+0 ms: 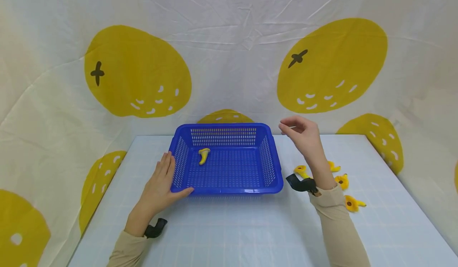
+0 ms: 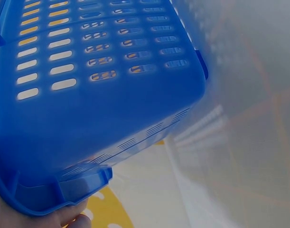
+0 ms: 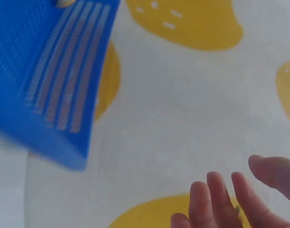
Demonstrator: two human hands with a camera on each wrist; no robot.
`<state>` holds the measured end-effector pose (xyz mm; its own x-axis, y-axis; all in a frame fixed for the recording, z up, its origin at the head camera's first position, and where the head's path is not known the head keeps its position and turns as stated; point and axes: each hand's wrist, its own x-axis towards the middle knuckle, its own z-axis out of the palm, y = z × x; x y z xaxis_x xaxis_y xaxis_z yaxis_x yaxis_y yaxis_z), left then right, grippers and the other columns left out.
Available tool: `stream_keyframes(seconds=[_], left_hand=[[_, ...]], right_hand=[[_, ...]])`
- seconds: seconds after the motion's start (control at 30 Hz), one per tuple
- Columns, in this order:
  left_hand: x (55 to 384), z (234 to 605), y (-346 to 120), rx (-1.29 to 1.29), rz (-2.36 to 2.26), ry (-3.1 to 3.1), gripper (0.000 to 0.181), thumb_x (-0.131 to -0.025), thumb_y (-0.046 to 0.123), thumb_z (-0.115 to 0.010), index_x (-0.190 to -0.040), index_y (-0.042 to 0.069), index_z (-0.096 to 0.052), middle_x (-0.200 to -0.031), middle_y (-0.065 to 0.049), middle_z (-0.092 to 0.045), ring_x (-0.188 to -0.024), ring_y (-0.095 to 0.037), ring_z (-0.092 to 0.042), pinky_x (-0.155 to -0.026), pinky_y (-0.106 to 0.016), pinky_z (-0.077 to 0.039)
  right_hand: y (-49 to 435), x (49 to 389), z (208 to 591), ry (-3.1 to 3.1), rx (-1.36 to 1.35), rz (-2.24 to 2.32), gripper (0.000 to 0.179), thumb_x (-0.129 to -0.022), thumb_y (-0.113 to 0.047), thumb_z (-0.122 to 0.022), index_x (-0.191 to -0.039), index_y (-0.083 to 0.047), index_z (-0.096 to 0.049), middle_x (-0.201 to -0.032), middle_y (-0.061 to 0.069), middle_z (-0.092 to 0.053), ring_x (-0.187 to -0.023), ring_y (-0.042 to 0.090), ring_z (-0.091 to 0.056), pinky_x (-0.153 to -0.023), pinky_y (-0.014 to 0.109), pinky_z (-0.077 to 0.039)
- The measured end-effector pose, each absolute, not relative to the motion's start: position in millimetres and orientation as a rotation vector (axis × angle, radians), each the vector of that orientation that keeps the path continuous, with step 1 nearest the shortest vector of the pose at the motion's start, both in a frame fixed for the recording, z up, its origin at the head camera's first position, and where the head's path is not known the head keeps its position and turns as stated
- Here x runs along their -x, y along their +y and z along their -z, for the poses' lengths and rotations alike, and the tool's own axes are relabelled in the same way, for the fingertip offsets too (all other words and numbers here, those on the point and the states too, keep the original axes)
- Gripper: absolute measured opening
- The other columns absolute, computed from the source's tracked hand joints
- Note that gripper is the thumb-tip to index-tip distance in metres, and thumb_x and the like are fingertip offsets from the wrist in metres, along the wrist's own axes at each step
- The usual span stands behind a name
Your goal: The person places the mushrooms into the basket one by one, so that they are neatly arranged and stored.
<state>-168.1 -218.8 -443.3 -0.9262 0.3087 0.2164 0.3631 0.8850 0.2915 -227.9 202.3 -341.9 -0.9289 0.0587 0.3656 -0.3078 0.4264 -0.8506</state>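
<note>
A blue plastic basket (image 1: 225, 190) with slotted walls stands on the table. Inside it, towards the left, lies a small yellow trumpet-shaped piece (image 1: 204, 155). My left hand (image 1: 159, 187) rests at the basket's near left corner, fingers straight along the left rim and thumb on the front rim. In the left wrist view, part of that hand shows under the rim. My right hand (image 1: 302, 136) is raised just right of the basket's far right corner, fingers bent loosely. In the right wrist view its thumb (image 3: 275, 173) stands apart from the fingers, and nothing shows between them.
Several more yellow trumpet-shaped pieces with dark centres, one of them nearest the front (image 1: 352, 203), lie on the table around the right forearm. A pale checked cloth (image 1: 229, 235) covers the table. Behind hangs a white curtain (image 1: 232, 72) with yellow fruit prints.
</note>
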Motion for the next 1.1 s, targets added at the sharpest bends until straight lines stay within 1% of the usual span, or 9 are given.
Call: stream_keyframes(seconds=[0.07, 0.2, 0.3, 0.4, 0.53, 0.6, 0.7, 0.83, 1.1], left_hand=[[167.6, 443.2, -218.7, 0.517, 0.490, -2.892, 0.119, -0.081, 0.066, -0.068, -0.154, -0.011, -0.013, -0.163, -0.025, -0.003, -0.151, -0.037, -0.001, -0.123, -0.044, -0.004], [166.1, 442.3, -218.4, 0.511, 0.494, -2.897, 0.119, -0.081, 0.066, -0.068, -0.154, -0.011, -0.013, -0.163, -0.025, -0.004, -0.151, -0.038, -0.002, -0.123, -0.046, -0.005], [165.2, 441.8, -218.2, 0.506, 0.497, -2.902, 0.119, -0.081, 0.066, -0.068, -0.154, -0.010, -0.013, -0.163, -0.025, -0.004, -0.151, -0.039, -0.003, -0.122, -0.047, -0.007], [165.2, 442.0, -218.4, 0.503, 0.495, -2.905, 0.119, -0.081, 0.066, -0.068, -0.154, -0.010, -0.013, -0.163, -0.025, -0.004, -0.151, -0.039, -0.002, -0.122, -0.047, -0.007], [165.9, 442.8, -219.1, 0.501, 0.492, -2.902, 0.120, -0.080, 0.067, -0.067, -0.154, -0.010, -0.012, -0.163, -0.024, -0.004, -0.151, -0.038, -0.002, -0.123, -0.046, -0.006], [166.1, 443.1, -219.6, 0.502, 0.490, -2.899, 0.120, -0.080, 0.067, -0.067, -0.154, -0.009, -0.012, -0.163, -0.024, -0.004, -0.151, -0.038, -0.002, -0.123, -0.045, -0.006], [165.9, 443.4, -220.1, 0.504, 0.491, -2.897, 0.119, -0.081, 0.066, -0.067, -0.154, -0.009, -0.012, -0.163, -0.024, -0.004, -0.151, -0.038, -0.002, -0.123, -0.045, -0.006], [165.4, 443.6, -219.9, 0.505, 0.493, -2.897, 0.119, -0.081, 0.066, -0.068, -0.154, -0.010, -0.012, -0.163, -0.025, -0.004, -0.151, -0.039, -0.003, -0.123, -0.044, -0.005], [165.0, 443.1, -217.1, 0.509, 0.500, -2.890, 0.119, -0.081, 0.066, -0.068, -0.153, -0.011, -0.014, -0.163, -0.025, -0.003, -0.151, -0.039, -0.002, -0.123, -0.044, -0.005]], right_hand=[[214.8, 226.5, 350.9, -2.353, -0.161, -1.506, 0.032, -0.096, -0.029, -0.067, -0.114, -0.002, -0.070, -0.105, 0.011, -0.068, -0.088, 0.020, -0.066, -0.085, 0.024, -0.052], [236.5, 225.0, 370.8, -2.416, -0.092, -1.454, 0.035, -0.096, -0.031, -0.066, -0.116, -0.002, -0.069, -0.107, 0.011, -0.068, -0.088, 0.013, -0.065, -0.084, 0.020, -0.052], [250.2, 223.2, 384.6, -2.473, -0.045, -1.432, 0.036, -0.096, -0.033, -0.066, -0.117, -0.002, -0.068, -0.111, 0.012, -0.068, -0.092, 0.010, -0.064, -0.084, 0.017, -0.052], [262.0, 220.3, 396.1, -2.550, 0.001, -1.423, 0.039, -0.097, -0.034, -0.064, -0.119, -0.002, -0.066, -0.116, 0.014, -0.067, -0.099, 0.015, -0.065, -0.091, 0.026, -0.053], [273.0, 215.6, 407.7, -2.646, 0.027, -1.460, 0.043, -0.098, -0.034, -0.063, -0.124, 0.000, -0.062, -0.121, 0.020, -0.065, -0.108, 0.031, -0.064, -0.099, 0.048, -0.050], [276.6, 214.4, 412.3, -2.680, 0.025, -1.481, 0.044, -0.098, -0.033, -0.063, -0.126, 0.001, -0.061, -0.123, 0.023, -0.064, -0.111, 0.036, -0.062, -0.100, 0.053, -0.047], [280.5, 215.4, 418.7, -2.749, 0.030, -1.455, 0.046, -0.097, -0.032, -0.065, -0.128, 0.002, -0.059, -0.126, 0.024, -0.061, -0.113, 0.039, -0.060, -0.099, 0.056, -0.047], [285.1, 220.8, 428.4, -2.870, 0.091, -1.350, 0.049, -0.094, -0.031, -0.068, -0.130, 0.001, -0.058, -0.129, 0.025, -0.058, -0.114, 0.041, -0.057, -0.096, 0.056, -0.049], [292.6, 226.1, 448.9, -3.109, 0.099, -1.246, 0.049, -0.088, -0.019, -0.074, -0.130, 0.001, -0.058, -0.130, 0.029, -0.055, -0.113, 0.044, -0.055, -0.090, 0.054, -0.052]])
